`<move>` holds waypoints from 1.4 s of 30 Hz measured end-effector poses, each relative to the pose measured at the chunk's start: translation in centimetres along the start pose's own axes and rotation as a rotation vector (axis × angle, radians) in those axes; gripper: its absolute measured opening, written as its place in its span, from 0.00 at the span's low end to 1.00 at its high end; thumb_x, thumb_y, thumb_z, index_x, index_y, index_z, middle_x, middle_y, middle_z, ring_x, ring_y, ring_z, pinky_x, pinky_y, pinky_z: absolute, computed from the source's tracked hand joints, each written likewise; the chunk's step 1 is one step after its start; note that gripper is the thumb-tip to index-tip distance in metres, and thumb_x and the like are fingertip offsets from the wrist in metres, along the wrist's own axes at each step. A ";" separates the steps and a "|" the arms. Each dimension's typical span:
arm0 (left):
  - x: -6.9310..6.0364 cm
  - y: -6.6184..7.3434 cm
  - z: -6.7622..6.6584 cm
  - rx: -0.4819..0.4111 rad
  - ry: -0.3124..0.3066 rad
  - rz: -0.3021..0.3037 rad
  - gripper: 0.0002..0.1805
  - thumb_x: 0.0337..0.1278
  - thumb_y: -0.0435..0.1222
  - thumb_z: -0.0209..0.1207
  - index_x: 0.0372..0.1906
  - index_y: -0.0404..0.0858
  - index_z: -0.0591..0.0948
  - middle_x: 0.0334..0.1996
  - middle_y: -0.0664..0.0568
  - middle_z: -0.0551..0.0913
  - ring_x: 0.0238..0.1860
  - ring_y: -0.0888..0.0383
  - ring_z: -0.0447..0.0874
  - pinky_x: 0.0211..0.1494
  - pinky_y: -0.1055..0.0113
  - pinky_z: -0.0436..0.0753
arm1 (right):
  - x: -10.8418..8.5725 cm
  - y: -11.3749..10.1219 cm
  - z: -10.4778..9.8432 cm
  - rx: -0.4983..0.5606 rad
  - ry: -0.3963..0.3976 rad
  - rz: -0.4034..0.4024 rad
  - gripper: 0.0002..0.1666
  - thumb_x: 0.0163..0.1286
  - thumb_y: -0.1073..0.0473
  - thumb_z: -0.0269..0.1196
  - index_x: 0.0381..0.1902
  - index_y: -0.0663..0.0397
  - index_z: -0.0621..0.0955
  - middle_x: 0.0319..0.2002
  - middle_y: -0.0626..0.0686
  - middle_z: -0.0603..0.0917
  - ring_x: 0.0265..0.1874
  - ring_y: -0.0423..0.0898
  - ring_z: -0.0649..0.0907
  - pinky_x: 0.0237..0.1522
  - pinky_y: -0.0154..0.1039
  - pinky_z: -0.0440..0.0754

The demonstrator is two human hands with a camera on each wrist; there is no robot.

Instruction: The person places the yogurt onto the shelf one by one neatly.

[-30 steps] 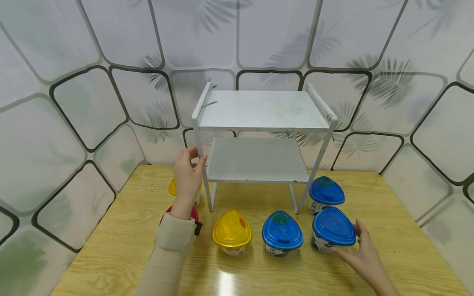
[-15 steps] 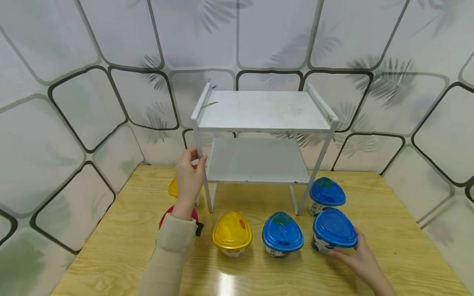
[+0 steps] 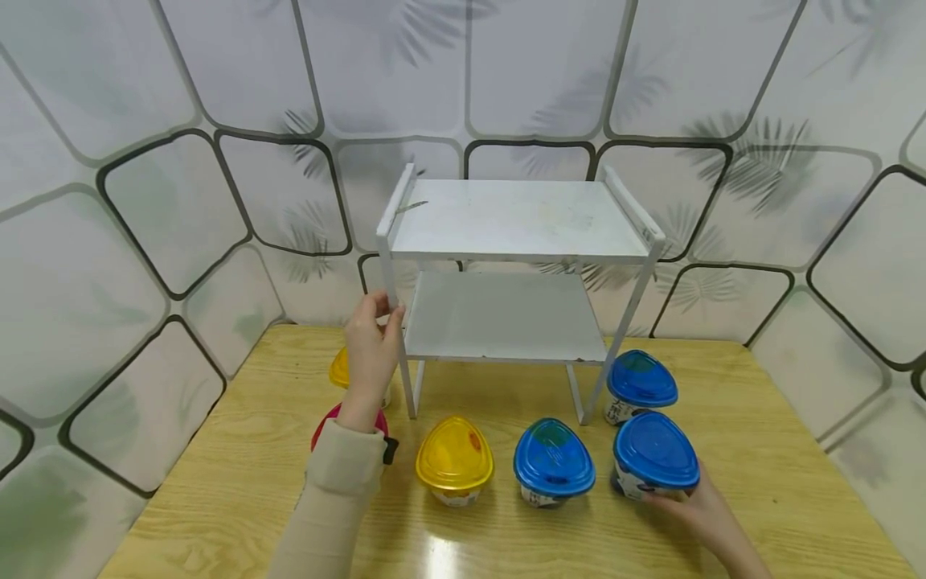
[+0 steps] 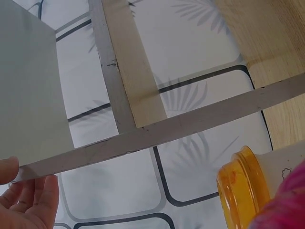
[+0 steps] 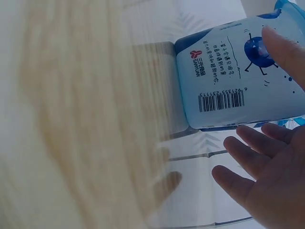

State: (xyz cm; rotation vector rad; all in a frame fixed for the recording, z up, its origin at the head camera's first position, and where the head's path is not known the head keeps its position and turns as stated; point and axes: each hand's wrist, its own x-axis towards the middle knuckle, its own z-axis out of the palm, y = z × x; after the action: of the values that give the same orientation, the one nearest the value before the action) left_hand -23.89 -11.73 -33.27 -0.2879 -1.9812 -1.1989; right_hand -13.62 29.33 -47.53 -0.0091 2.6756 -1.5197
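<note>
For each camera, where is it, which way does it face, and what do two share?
Head: worn on the head, facing forward and down at the white rack, lidded tubs and table; left hand, right hand and a sleeve show.
Left wrist: worn there, facing the rack leg and a yellow-lidded tub; thumb and fingers show.
Right wrist: worn there, facing a blue-lidded tub; that hand's thumb and fingers show.
Shared: head and left wrist views both show the left hand at the rack leg.

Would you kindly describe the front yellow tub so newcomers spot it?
Start from the white rack. In front, left of its centre, stands the yellow tub, between a pink tub and a blue tub. Of those three, only its lid is yellow.
</note>
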 end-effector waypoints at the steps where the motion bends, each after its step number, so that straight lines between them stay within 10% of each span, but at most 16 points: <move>1: 0.0 0.0 0.0 0.003 0.000 0.002 0.09 0.52 0.26 0.56 0.38 0.24 0.74 0.31 0.37 0.76 0.33 0.47 0.76 0.32 0.58 0.80 | 0.0 0.0 0.0 -0.005 0.002 0.000 0.59 0.49 0.60 0.69 0.64 0.70 0.41 0.59 0.75 0.53 0.56 0.71 0.57 0.50 0.65 0.61; 42: -0.1 -0.7 0.3 0.005 -0.007 0.007 0.05 0.55 0.27 0.54 0.34 0.26 0.73 0.27 0.38 0.77 0.28 0.49 0.76 0.26 0.62 0.76 | 0.1 -0.6 0.4 0.004 0.037 0.045 0.53 0.53 0.59 0.67 0.64 0.71 0.46 0.58 0.74 0.57 0.56 0.69 0.61 0.50 0.60 0.65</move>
State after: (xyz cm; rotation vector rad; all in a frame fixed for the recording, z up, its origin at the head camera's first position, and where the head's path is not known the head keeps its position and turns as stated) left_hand -24.38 -11.83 -33.89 -0.2961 -1.9875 -1.1902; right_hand -13.70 28.63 -47.20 0.0803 2.6818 -1.5274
